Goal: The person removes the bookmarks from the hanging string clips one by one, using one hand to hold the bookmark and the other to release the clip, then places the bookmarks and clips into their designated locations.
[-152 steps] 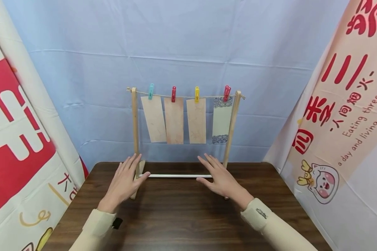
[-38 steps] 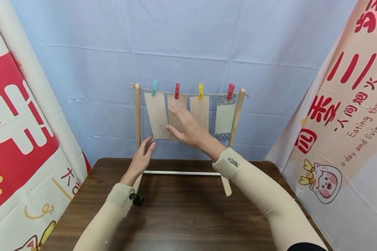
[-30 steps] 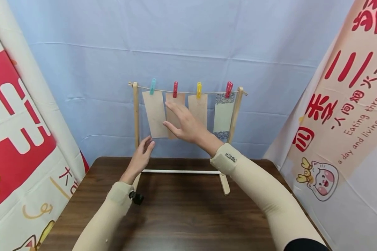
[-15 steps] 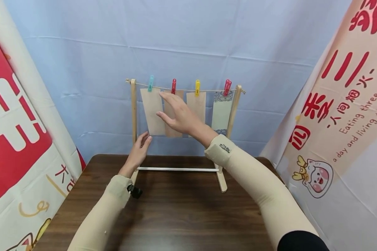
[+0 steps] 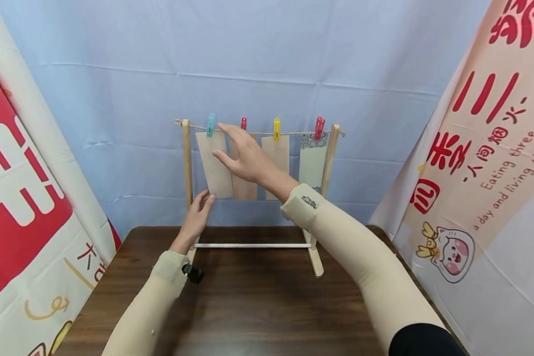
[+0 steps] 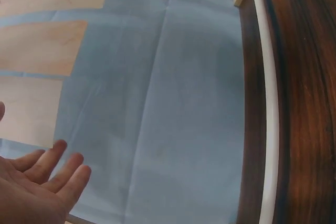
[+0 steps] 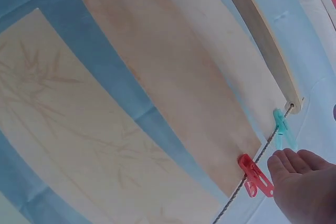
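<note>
Pale paper slips hang from a twine (image 5: 295, 133) by plastic clothespins. At the far left, a teal clothespin (image 5: 211, 125) grips a cream slip (image 5: 210, 170) that hangs slightly askew. My left hand (image 5: 196, 217) is at that slip's lower left corner; in the left wrist view the loosely bent fingers (image 6: 67, 174) are right at the corner. My right hand (image 5: 246, 158), fingers extended and thumb apart, is before the second slip (image 5: 244, 190), with fingertips close to the teal clothespin. It partly covers the red clothespin (image 7: 252, 176) in the head view. Nothing is between its fingers.
A wooden stand with two posts (image 5: 187, 163) and a white crossbar (image 5: 253, 245) carries the twine on a dark wood table (image 5: 258, 306). To the right hang a yellow clothespin (image 5: 277, 129) and a red pair (image 5: 319, 128) with a patterned slip (image 5: 311, 165). Pale blue cloth (image 5: 258, 44) is behind.
From beside the stand's base, both hands have risen to the slips. Over the last second my right hand has moved left and up toward the teal clothespin; my left has reached the slip's corner.
</note>
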Tool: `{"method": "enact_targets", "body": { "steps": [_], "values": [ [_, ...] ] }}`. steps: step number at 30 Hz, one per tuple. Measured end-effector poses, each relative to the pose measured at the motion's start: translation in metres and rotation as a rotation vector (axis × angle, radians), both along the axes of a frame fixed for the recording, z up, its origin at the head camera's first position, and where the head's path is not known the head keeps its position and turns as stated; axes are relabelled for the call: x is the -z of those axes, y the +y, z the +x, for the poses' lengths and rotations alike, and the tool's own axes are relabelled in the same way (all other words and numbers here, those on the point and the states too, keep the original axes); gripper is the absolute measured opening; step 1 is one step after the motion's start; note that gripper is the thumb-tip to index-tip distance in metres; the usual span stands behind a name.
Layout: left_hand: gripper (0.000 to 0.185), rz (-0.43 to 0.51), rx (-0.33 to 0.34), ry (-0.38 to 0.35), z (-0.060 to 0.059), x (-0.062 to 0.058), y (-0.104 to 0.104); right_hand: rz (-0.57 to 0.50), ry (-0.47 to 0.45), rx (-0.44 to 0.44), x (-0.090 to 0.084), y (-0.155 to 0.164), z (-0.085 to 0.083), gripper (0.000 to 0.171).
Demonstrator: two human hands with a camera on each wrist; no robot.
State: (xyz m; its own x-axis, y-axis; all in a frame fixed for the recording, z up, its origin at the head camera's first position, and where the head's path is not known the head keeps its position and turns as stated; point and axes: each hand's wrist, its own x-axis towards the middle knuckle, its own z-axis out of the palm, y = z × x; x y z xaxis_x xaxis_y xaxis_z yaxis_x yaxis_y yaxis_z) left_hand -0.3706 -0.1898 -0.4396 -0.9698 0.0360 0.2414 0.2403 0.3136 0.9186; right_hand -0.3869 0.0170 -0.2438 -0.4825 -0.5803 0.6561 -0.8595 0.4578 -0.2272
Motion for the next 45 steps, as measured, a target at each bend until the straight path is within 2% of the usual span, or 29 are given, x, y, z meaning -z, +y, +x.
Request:
{"method": "enact_targets", "body": {
  "steps": [11, 20, 31, 39, 45],
  "values": [
    [0.075, 0.001, -0.006, 0.034, 0.0, -0.004, 0.001, -0.012, -0.069, 0.033, -0.012, -0.01, -0.009, 0.072],
    [0.061, 0.021, -0.006, 0.063, -0.002, -0.004, 0.001, -0.027, -0.125, 0.062, -0.018, -0.017, -0.013, 0.074],
    [0.031, -0.002, -0.06, 0.198, -0.003, 0.003, -0.002, 0.002, -0.203, 0.119, -0.026, -0.029, -0.019, 0.073],
    [0.025, -0.001, -0.08, 0.202, -0.003, 0.006, -0.004, 0.011, -0.268, 0.134, -0.028, -0.033, -0.021, 0.071],
    [0.025, 0.018, -0.092, 0.207, -0.004, 0.009, -0.003, -0.05, -0.338, 0.12, -0.028, -0.035, -0.022, 0.068]
  ]
}}
